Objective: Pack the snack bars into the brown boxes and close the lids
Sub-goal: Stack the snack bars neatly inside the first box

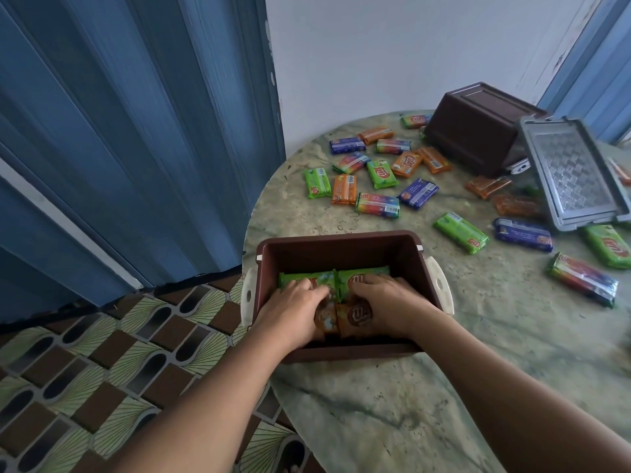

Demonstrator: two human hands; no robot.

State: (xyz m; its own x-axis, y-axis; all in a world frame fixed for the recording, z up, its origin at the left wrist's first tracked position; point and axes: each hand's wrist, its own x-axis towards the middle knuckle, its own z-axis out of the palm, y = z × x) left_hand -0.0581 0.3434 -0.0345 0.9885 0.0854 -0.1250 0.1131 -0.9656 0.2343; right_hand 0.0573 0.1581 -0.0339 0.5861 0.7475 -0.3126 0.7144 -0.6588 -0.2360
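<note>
Snack bars (pixel 355 315), two orange and two green, are pressed flat inside the open brown box (pixel 341 247) by the left hand (pixel 293 308) and right hand (pixel 386 305), palms down, nothing grasped. Loose bars (pixel 377 205) are scattered on the round table (pixel 444 336) beyond.

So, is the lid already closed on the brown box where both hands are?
No, the brown box is open at the top, and the left hand and right hand are inside it on the snack bars.
</note>
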